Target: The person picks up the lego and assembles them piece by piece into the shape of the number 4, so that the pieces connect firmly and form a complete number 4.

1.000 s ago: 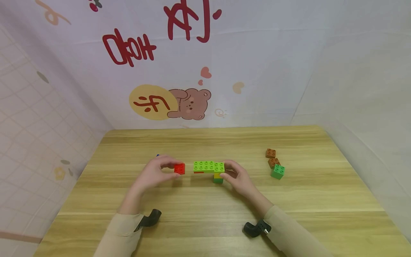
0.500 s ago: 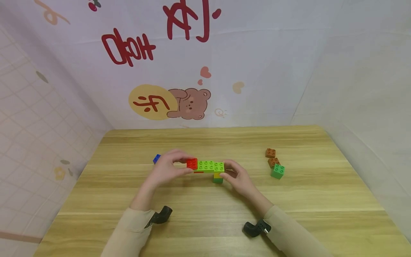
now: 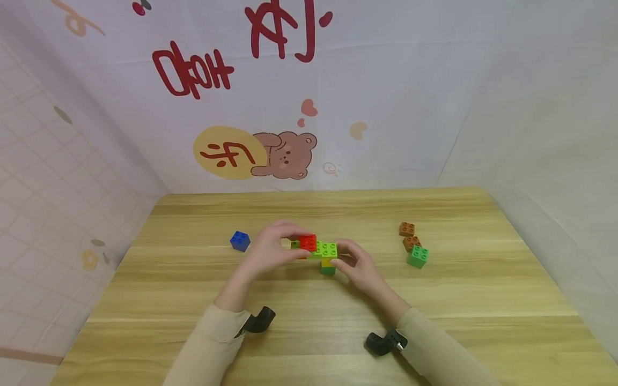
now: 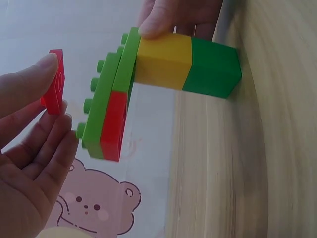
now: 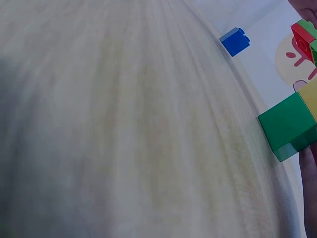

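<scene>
My left hand (image 3: 272, 251) pinches a thin red brick (image 3: 308, 243) between thumb and fingertips, over the lime-green bricks (image 3: 329, 249) of a small build. In the left wrist view a gap shows between this red piece and the lime studs. The build stands as a column, a green brick (image 4: 213, 67) at the bottom and a yellow brick (image 4: 163, 62) above it, with the lime bricks reaching out leftward on top. Another thin red brick (image 4: 114, 126) sits under their free end. My right hand (image 3: 359, 271) grips the column end of the build from the right.
A blue brick (image 3: 240, 241) lies left of my left hand. On the right side of the wooden table (image 3: 458, 300) are two brown bricks (image 3: 407, 229) and a green brick (image 3: 418, 257). A printed cloth (image 3: 396, 96) hangs behind the table.
My left hand has carried the thin red brick rightward, from beside the build to over the lime-green bricks, uncovering the blue brick. My right hand has stayed in place.
</scene>
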The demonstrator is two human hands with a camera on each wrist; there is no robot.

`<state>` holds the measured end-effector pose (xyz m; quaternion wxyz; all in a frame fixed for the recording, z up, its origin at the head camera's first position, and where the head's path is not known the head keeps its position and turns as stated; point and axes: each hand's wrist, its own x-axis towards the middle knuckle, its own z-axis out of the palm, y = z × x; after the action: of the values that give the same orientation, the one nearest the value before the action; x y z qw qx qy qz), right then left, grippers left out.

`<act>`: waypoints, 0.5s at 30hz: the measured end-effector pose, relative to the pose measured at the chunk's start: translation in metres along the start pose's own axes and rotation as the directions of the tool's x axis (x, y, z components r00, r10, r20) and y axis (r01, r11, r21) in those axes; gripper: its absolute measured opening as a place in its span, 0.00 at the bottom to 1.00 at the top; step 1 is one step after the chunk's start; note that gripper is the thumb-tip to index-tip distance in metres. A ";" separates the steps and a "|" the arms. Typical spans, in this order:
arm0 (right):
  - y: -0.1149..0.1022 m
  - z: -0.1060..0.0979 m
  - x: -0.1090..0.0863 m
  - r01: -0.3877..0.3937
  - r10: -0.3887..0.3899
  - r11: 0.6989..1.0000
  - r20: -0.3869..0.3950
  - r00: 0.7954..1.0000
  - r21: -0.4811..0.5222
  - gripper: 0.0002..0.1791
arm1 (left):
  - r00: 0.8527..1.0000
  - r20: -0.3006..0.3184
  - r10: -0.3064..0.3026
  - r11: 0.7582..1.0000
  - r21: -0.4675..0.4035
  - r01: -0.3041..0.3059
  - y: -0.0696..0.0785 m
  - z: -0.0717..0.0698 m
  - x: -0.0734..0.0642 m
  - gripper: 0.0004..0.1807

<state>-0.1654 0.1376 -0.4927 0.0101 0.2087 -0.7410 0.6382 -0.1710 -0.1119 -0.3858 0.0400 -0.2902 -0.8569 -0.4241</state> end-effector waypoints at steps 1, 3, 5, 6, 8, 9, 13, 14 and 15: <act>0.000 0.000 0.000 0.000 0.000 1.000 0.000 1.000 -0.003 0.19 | 1.000 0.003 0.001 1.000 0.001 -0.001 0.001 0.002 0.001 0.20; 0.000 0.000 0.000 0.002 -0.002 1.000 0.000 1.000 -0.008 0.19 | 1.000 0.007 0.008 1.000 0.009 -0.008 0.003 0.005 0.004 0.19; -0.001 0.001 0.000 0.006 -0.006 1.000 0.002 1.000 -0.016 0.19 | 1.000 0.010 0.011 1.000 0.010 -0.011 0.004 0.008 0.007 0.19; -0.001 0.001 0.000 0.006 -0.006 1.000 0.003 1.000 -0.020 0.19 | 1.000 0.012 0.012 1.000 0.010 -0.013 0.006 0.010 0.008 0.19; -0.003 0.001 0.001 0.008 -0.008 1.000 0.004 1.000 -0.024 0.19 | 1.000 0.012 0.009 1.000 0.011 -0.009 0.008 0.013 0.010 0.19; -0.004 0.002 0.001 0.010 -0.010 1.000 0.004 1.000 -0.025 0.19 | 1.000 0.012 0.001 1.000 0.014 -0.001 0.009 0.015 0.011 0.19; -0.003 0.001 0.000 0.033 -0.033 0.999 0.000 0.999 -0.014 0.18 | 1.000 0.008 -0.010 0.999 0.048 0.009 0.012 0.022 0.015 0.17; -0.002 0.001 0.000 0.038 -0.038 0.999 0.000 0.999 -0.010 0.19 | 1.000 0.007 -0.008 0.998 0.060 0.008 0.012 0.024 0.016 0.17; -0.005 0.001 0.000 0.037 -0.037 0.999 0.000 0.999 -0.006 0.19 | 1.000 0.008 -0.009 0.998 0.069 0.008 0.012 0.026 0.017 0.17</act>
<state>-0.1634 0.1365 -0.4879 0.0225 0.2224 -0.7388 0.6358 -0.1737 -0.0791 -0.3885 0.0446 -0.2869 -0.8724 -0.3931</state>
